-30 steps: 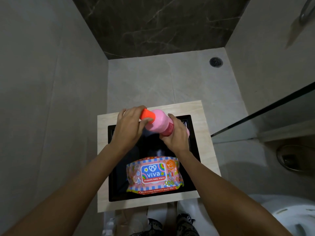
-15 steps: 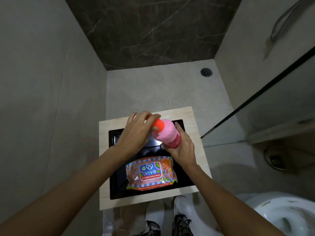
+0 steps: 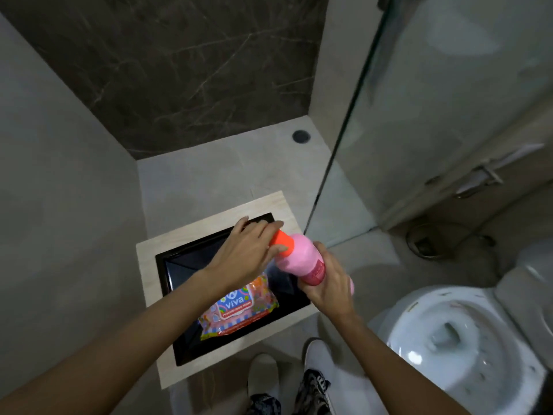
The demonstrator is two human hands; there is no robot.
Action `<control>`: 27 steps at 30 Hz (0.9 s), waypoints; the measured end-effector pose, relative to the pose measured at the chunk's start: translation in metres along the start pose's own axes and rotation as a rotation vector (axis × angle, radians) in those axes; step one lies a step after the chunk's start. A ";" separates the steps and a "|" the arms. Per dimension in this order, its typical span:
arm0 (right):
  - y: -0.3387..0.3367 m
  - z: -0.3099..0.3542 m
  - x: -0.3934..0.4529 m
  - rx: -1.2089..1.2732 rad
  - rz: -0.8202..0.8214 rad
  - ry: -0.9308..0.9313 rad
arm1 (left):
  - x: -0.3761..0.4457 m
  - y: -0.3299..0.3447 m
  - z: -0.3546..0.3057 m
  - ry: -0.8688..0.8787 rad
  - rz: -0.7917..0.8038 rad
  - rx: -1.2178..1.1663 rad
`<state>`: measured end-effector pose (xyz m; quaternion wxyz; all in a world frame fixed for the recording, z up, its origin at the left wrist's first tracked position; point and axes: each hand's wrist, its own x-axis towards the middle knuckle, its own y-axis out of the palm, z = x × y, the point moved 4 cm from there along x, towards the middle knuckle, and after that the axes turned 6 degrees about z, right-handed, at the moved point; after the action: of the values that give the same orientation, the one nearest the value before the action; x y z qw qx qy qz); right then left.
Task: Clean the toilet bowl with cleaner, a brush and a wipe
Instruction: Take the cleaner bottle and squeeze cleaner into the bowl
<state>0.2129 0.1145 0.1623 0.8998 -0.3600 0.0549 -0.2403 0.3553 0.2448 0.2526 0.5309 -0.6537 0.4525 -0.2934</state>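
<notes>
Bottle: the pink cleaner bottle (image 3: 299, 260) is held in the air over the right end of the tray (image 3: 167, 265), tilted.
Axis: its long axis runs from the orange cap (image 3: 282, 241) at upper left to the base at lower right.
Left hand: the left hand (image 3: 244, 256) has its fingers and thumb closed round the cap, coming at it from the left.
Right hand: the right hand (image 3: 330, 284) is wrapped round the lower body and carries the weight.
Bowl: the bowl (image 3: 401, 330) stands open at lower right, well apart from the bottle, on its base side. The right hand is the nearer one.
Wipes: the wipes (image 3: 239, 310) lie flat in the tray, partly under the left forearm.
Brush: not in view.
Stage: a grip on the cap fits both opening it to pour and closing it after pouring. Whether cleaner is in the bowl is too blurred to tell.
</notes>
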 end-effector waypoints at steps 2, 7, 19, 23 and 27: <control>-0.019 -0.013 -0.012 -0.027 -0.029 0.060 | 0.009 0.004 -0.022 0.114 -0.020 -0.019; -0.067 -0.046 -0.047 -0.085 -0.103 0.124 | 0.038 0.016 -0.079 0.365 -0.041 -0.030; -0.176 -0.150 -0.129 -0.110 -0.225 0.311 | 0.117 0.076 -0.236 0.585 0.103 -0.085; -0.206 -0.186 -0.158 -0.098 -0.274 0.378 | 0.149 0.090 -0.289 0.585 0.222 -0.167; -0.227 -0.215 -0.189 -0.098 -0.318 0.446 | 0.163 0.116 -0.338 0.739 0.291 -0.187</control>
<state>-0.1008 -0.0724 0.1435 0.7980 -0.3453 0.2060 -0.4488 0.0994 -0.0507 0.2146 0.3068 -0.4791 0.7252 -0.3879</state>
